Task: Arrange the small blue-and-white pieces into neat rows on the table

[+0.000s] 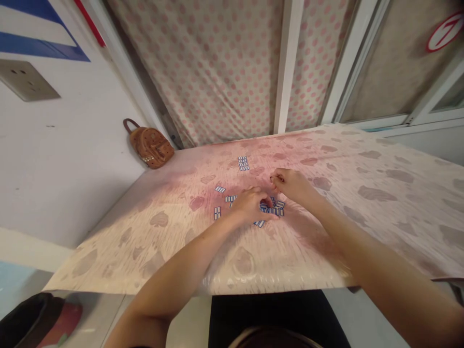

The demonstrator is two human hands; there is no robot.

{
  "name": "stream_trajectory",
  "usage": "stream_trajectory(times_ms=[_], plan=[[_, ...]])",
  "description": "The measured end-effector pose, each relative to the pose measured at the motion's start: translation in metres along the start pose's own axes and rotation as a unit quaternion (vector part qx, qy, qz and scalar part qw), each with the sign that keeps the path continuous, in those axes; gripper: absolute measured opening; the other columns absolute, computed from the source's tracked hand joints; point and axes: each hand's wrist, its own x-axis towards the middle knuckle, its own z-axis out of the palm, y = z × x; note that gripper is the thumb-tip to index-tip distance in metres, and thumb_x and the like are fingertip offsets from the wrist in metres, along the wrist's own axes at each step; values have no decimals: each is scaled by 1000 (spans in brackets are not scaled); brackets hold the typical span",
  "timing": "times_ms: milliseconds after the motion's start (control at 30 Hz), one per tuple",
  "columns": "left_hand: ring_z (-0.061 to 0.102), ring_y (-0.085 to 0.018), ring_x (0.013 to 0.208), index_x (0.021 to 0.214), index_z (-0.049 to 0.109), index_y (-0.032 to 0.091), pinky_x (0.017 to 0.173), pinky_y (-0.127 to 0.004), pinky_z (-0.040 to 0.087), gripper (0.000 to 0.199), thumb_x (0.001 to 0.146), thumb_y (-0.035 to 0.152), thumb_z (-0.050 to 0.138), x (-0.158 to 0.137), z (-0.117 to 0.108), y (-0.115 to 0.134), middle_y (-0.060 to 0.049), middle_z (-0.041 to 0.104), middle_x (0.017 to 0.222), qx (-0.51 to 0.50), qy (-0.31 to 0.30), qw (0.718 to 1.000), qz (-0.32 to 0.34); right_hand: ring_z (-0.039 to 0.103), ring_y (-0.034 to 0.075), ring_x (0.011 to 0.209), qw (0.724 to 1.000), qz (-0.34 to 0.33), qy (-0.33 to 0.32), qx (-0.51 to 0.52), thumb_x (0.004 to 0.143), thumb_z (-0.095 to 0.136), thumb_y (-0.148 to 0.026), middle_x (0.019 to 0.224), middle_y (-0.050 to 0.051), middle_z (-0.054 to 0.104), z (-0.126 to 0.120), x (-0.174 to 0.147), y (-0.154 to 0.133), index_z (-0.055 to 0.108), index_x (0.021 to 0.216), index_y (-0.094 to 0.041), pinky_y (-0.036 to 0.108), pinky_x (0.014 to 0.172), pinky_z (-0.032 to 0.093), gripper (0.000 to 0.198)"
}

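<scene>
Small flat rectangular pieces, white with blue edges, lie on the table in front of me. My left hand rests over the main pile of pieces, its thumb and fingers curved apart around the near side and hiding part of it. To the right and a little farther off, my right hand is raised with its fingertips pinched together. Whatever is between those fingertips is too small to make out. A neat block of pieces sits beyond both hands. Left of my left hand are a short slanted row and a small group.
The table has a pink and cream cover with leaf and heart shapes. A small brown backpack-shaped bag leans at the far left corner by the wall. Dotted curtains hang behind the table. A dark, red-sided container stands at lower left.
</scene>
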Motion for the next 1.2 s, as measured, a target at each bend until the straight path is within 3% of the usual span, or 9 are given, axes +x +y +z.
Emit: stream_trajectory(times_ms=[200,400,633,733,900,1067,1200], plan=[[61,-22,92,84,70,20,79,-29,44,25,70,36,81,-1,-6,-10,-4,70,93,3,14,999,-47,63,17,63,999,-9,-5,-38,81,54,-19,61,3,68,1,-1,-4,64,68,-22,24,59,43,17],[62,-22,88,81,70,21,74,-29,44,21,71,38,77,-6,-16,-30,-4,71,88,56,49,986,-146,65,17,67,998,-1,-13,-64,81,55,-19,67,4,70,0,-3,-6,66,71,-21,24,61,44,15],[63,-21,86,87,70,21,73,-30,45,23,71,36,77,-10,-24,-36,-4,71,89,73,78,973,-206,67,16,71,993,19,-51,-102,84,52,-21,72,4,72,-3,-6,-14,66,73,-20,22,64,44,18],[63,-21,85,82,70,22,70,-29,44,20,73,39,75,-11,-24,-31,-3,70,86,65,84,976,-191,66,17,70,993,11,-57,-104,84,52,-21,72,5,72,-3,-6,-13,66,72,-19,23,64,43,19],[63,-20,80,74,69,21,65,-28,43,30,66,48,79,-11,-18,-13,-3,70,82,36,22,982,-184,63,16,67,994,3,-54,-96,83,53,-22,69,5,70,-2,-5,-10,65,71,-19,24,61,41,18],[64,-20,83,82,71,20,66,-27,44,25,68,39,79,-9,-13,-9,-3,71,85,11,17,986,-167,59,15,63,993,-19,-76,-93,83,50,-23,68,3,68,-2,-6,-14,63,72,-19,25,60,38,18],[64,-19,84,86,71,19,69,-27,46,18,71,29,76,-7,-7,-17,-3,71,87,-14,18,992,-121,63,16,74,988,-89,-126,-31,82,45,-15,84,4,72,1,-9,-20,67,84,-19,25,67,42,23]])
